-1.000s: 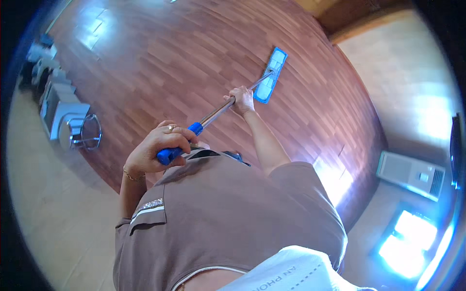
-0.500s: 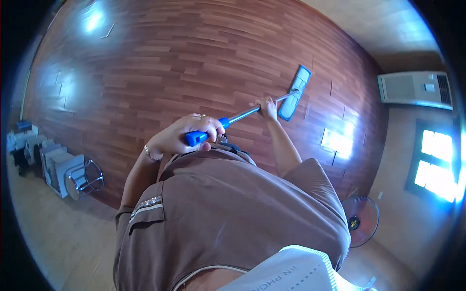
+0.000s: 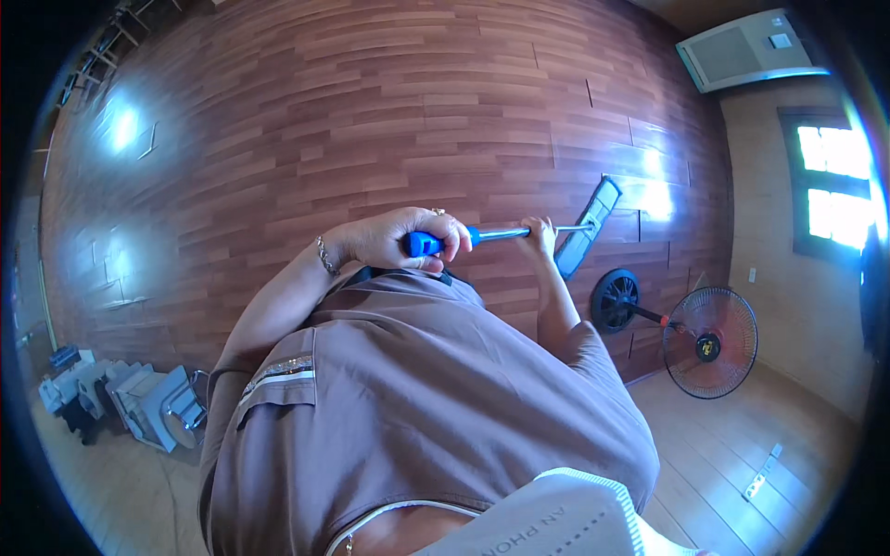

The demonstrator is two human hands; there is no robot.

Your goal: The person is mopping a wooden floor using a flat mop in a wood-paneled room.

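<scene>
A flat mop with a pale blue-grey rectangular pad (image 3: 588,230) rests on the wooden floor right of centre. Its metal pole runs left to a blue plastic grip (image 3: 425,244) in front of my waist. My left hand (image 3: 400,236) is closed around that grip, with its end poking out. Further down the pole, close to the pad, my right hand (image 3: 538,237) wraps around the metal. The pad lies slantwise, its far end beside a bright patch of window light.
A standing fan (image 3: 709,346) with a round black base (image 3: 615,300) stands on the right, close to the pad. Beyond it are a power strip (image 3: 763,472), a window wall and a white air conditioner (image 3: 756,51). Furniture and a metal-legged stool (image 3: 185,415) cluster at the left.
The mop pad has moved right and nearer to me, toward the fan. Both hands have shifted right with the pole, still gripping it. My view has turned, showing more of the fan.
</scene>
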